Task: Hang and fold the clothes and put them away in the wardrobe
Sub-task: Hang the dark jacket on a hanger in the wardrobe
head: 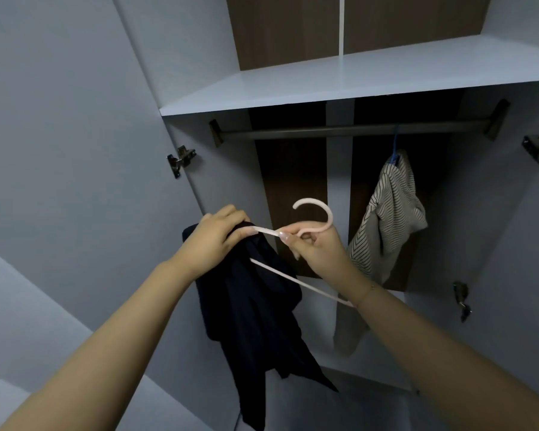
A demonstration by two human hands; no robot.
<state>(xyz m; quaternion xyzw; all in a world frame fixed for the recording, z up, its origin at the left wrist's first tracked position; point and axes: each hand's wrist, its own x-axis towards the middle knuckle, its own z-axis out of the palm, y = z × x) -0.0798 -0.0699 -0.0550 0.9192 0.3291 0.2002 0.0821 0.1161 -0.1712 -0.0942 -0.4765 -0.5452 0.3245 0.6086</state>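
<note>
Hanger (316, 213): pale pink plastic, smooth, slight sheen on the hook. Dark garment (255, 315): soft matt cloth, limp, creased. Striped garment (389, 213): light woven cloth with thin dark stripes, matt. Blue hanger (395, 147): plastic by its look. Rail (355, 130): dull brushed metal. Hinges (181, 158): bright polished metal. Shelf (339, 79): smooth matt white laminate. Back panels (290, 169): dark wood-grain finish, matt.

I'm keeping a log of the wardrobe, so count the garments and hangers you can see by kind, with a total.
Garments: 2, a dark garment held by the left hand, and a striped garment on the rail.
Hangers: 2, a pink hanger held by the right hand, and a blue hanger.
Total: 4
</note>
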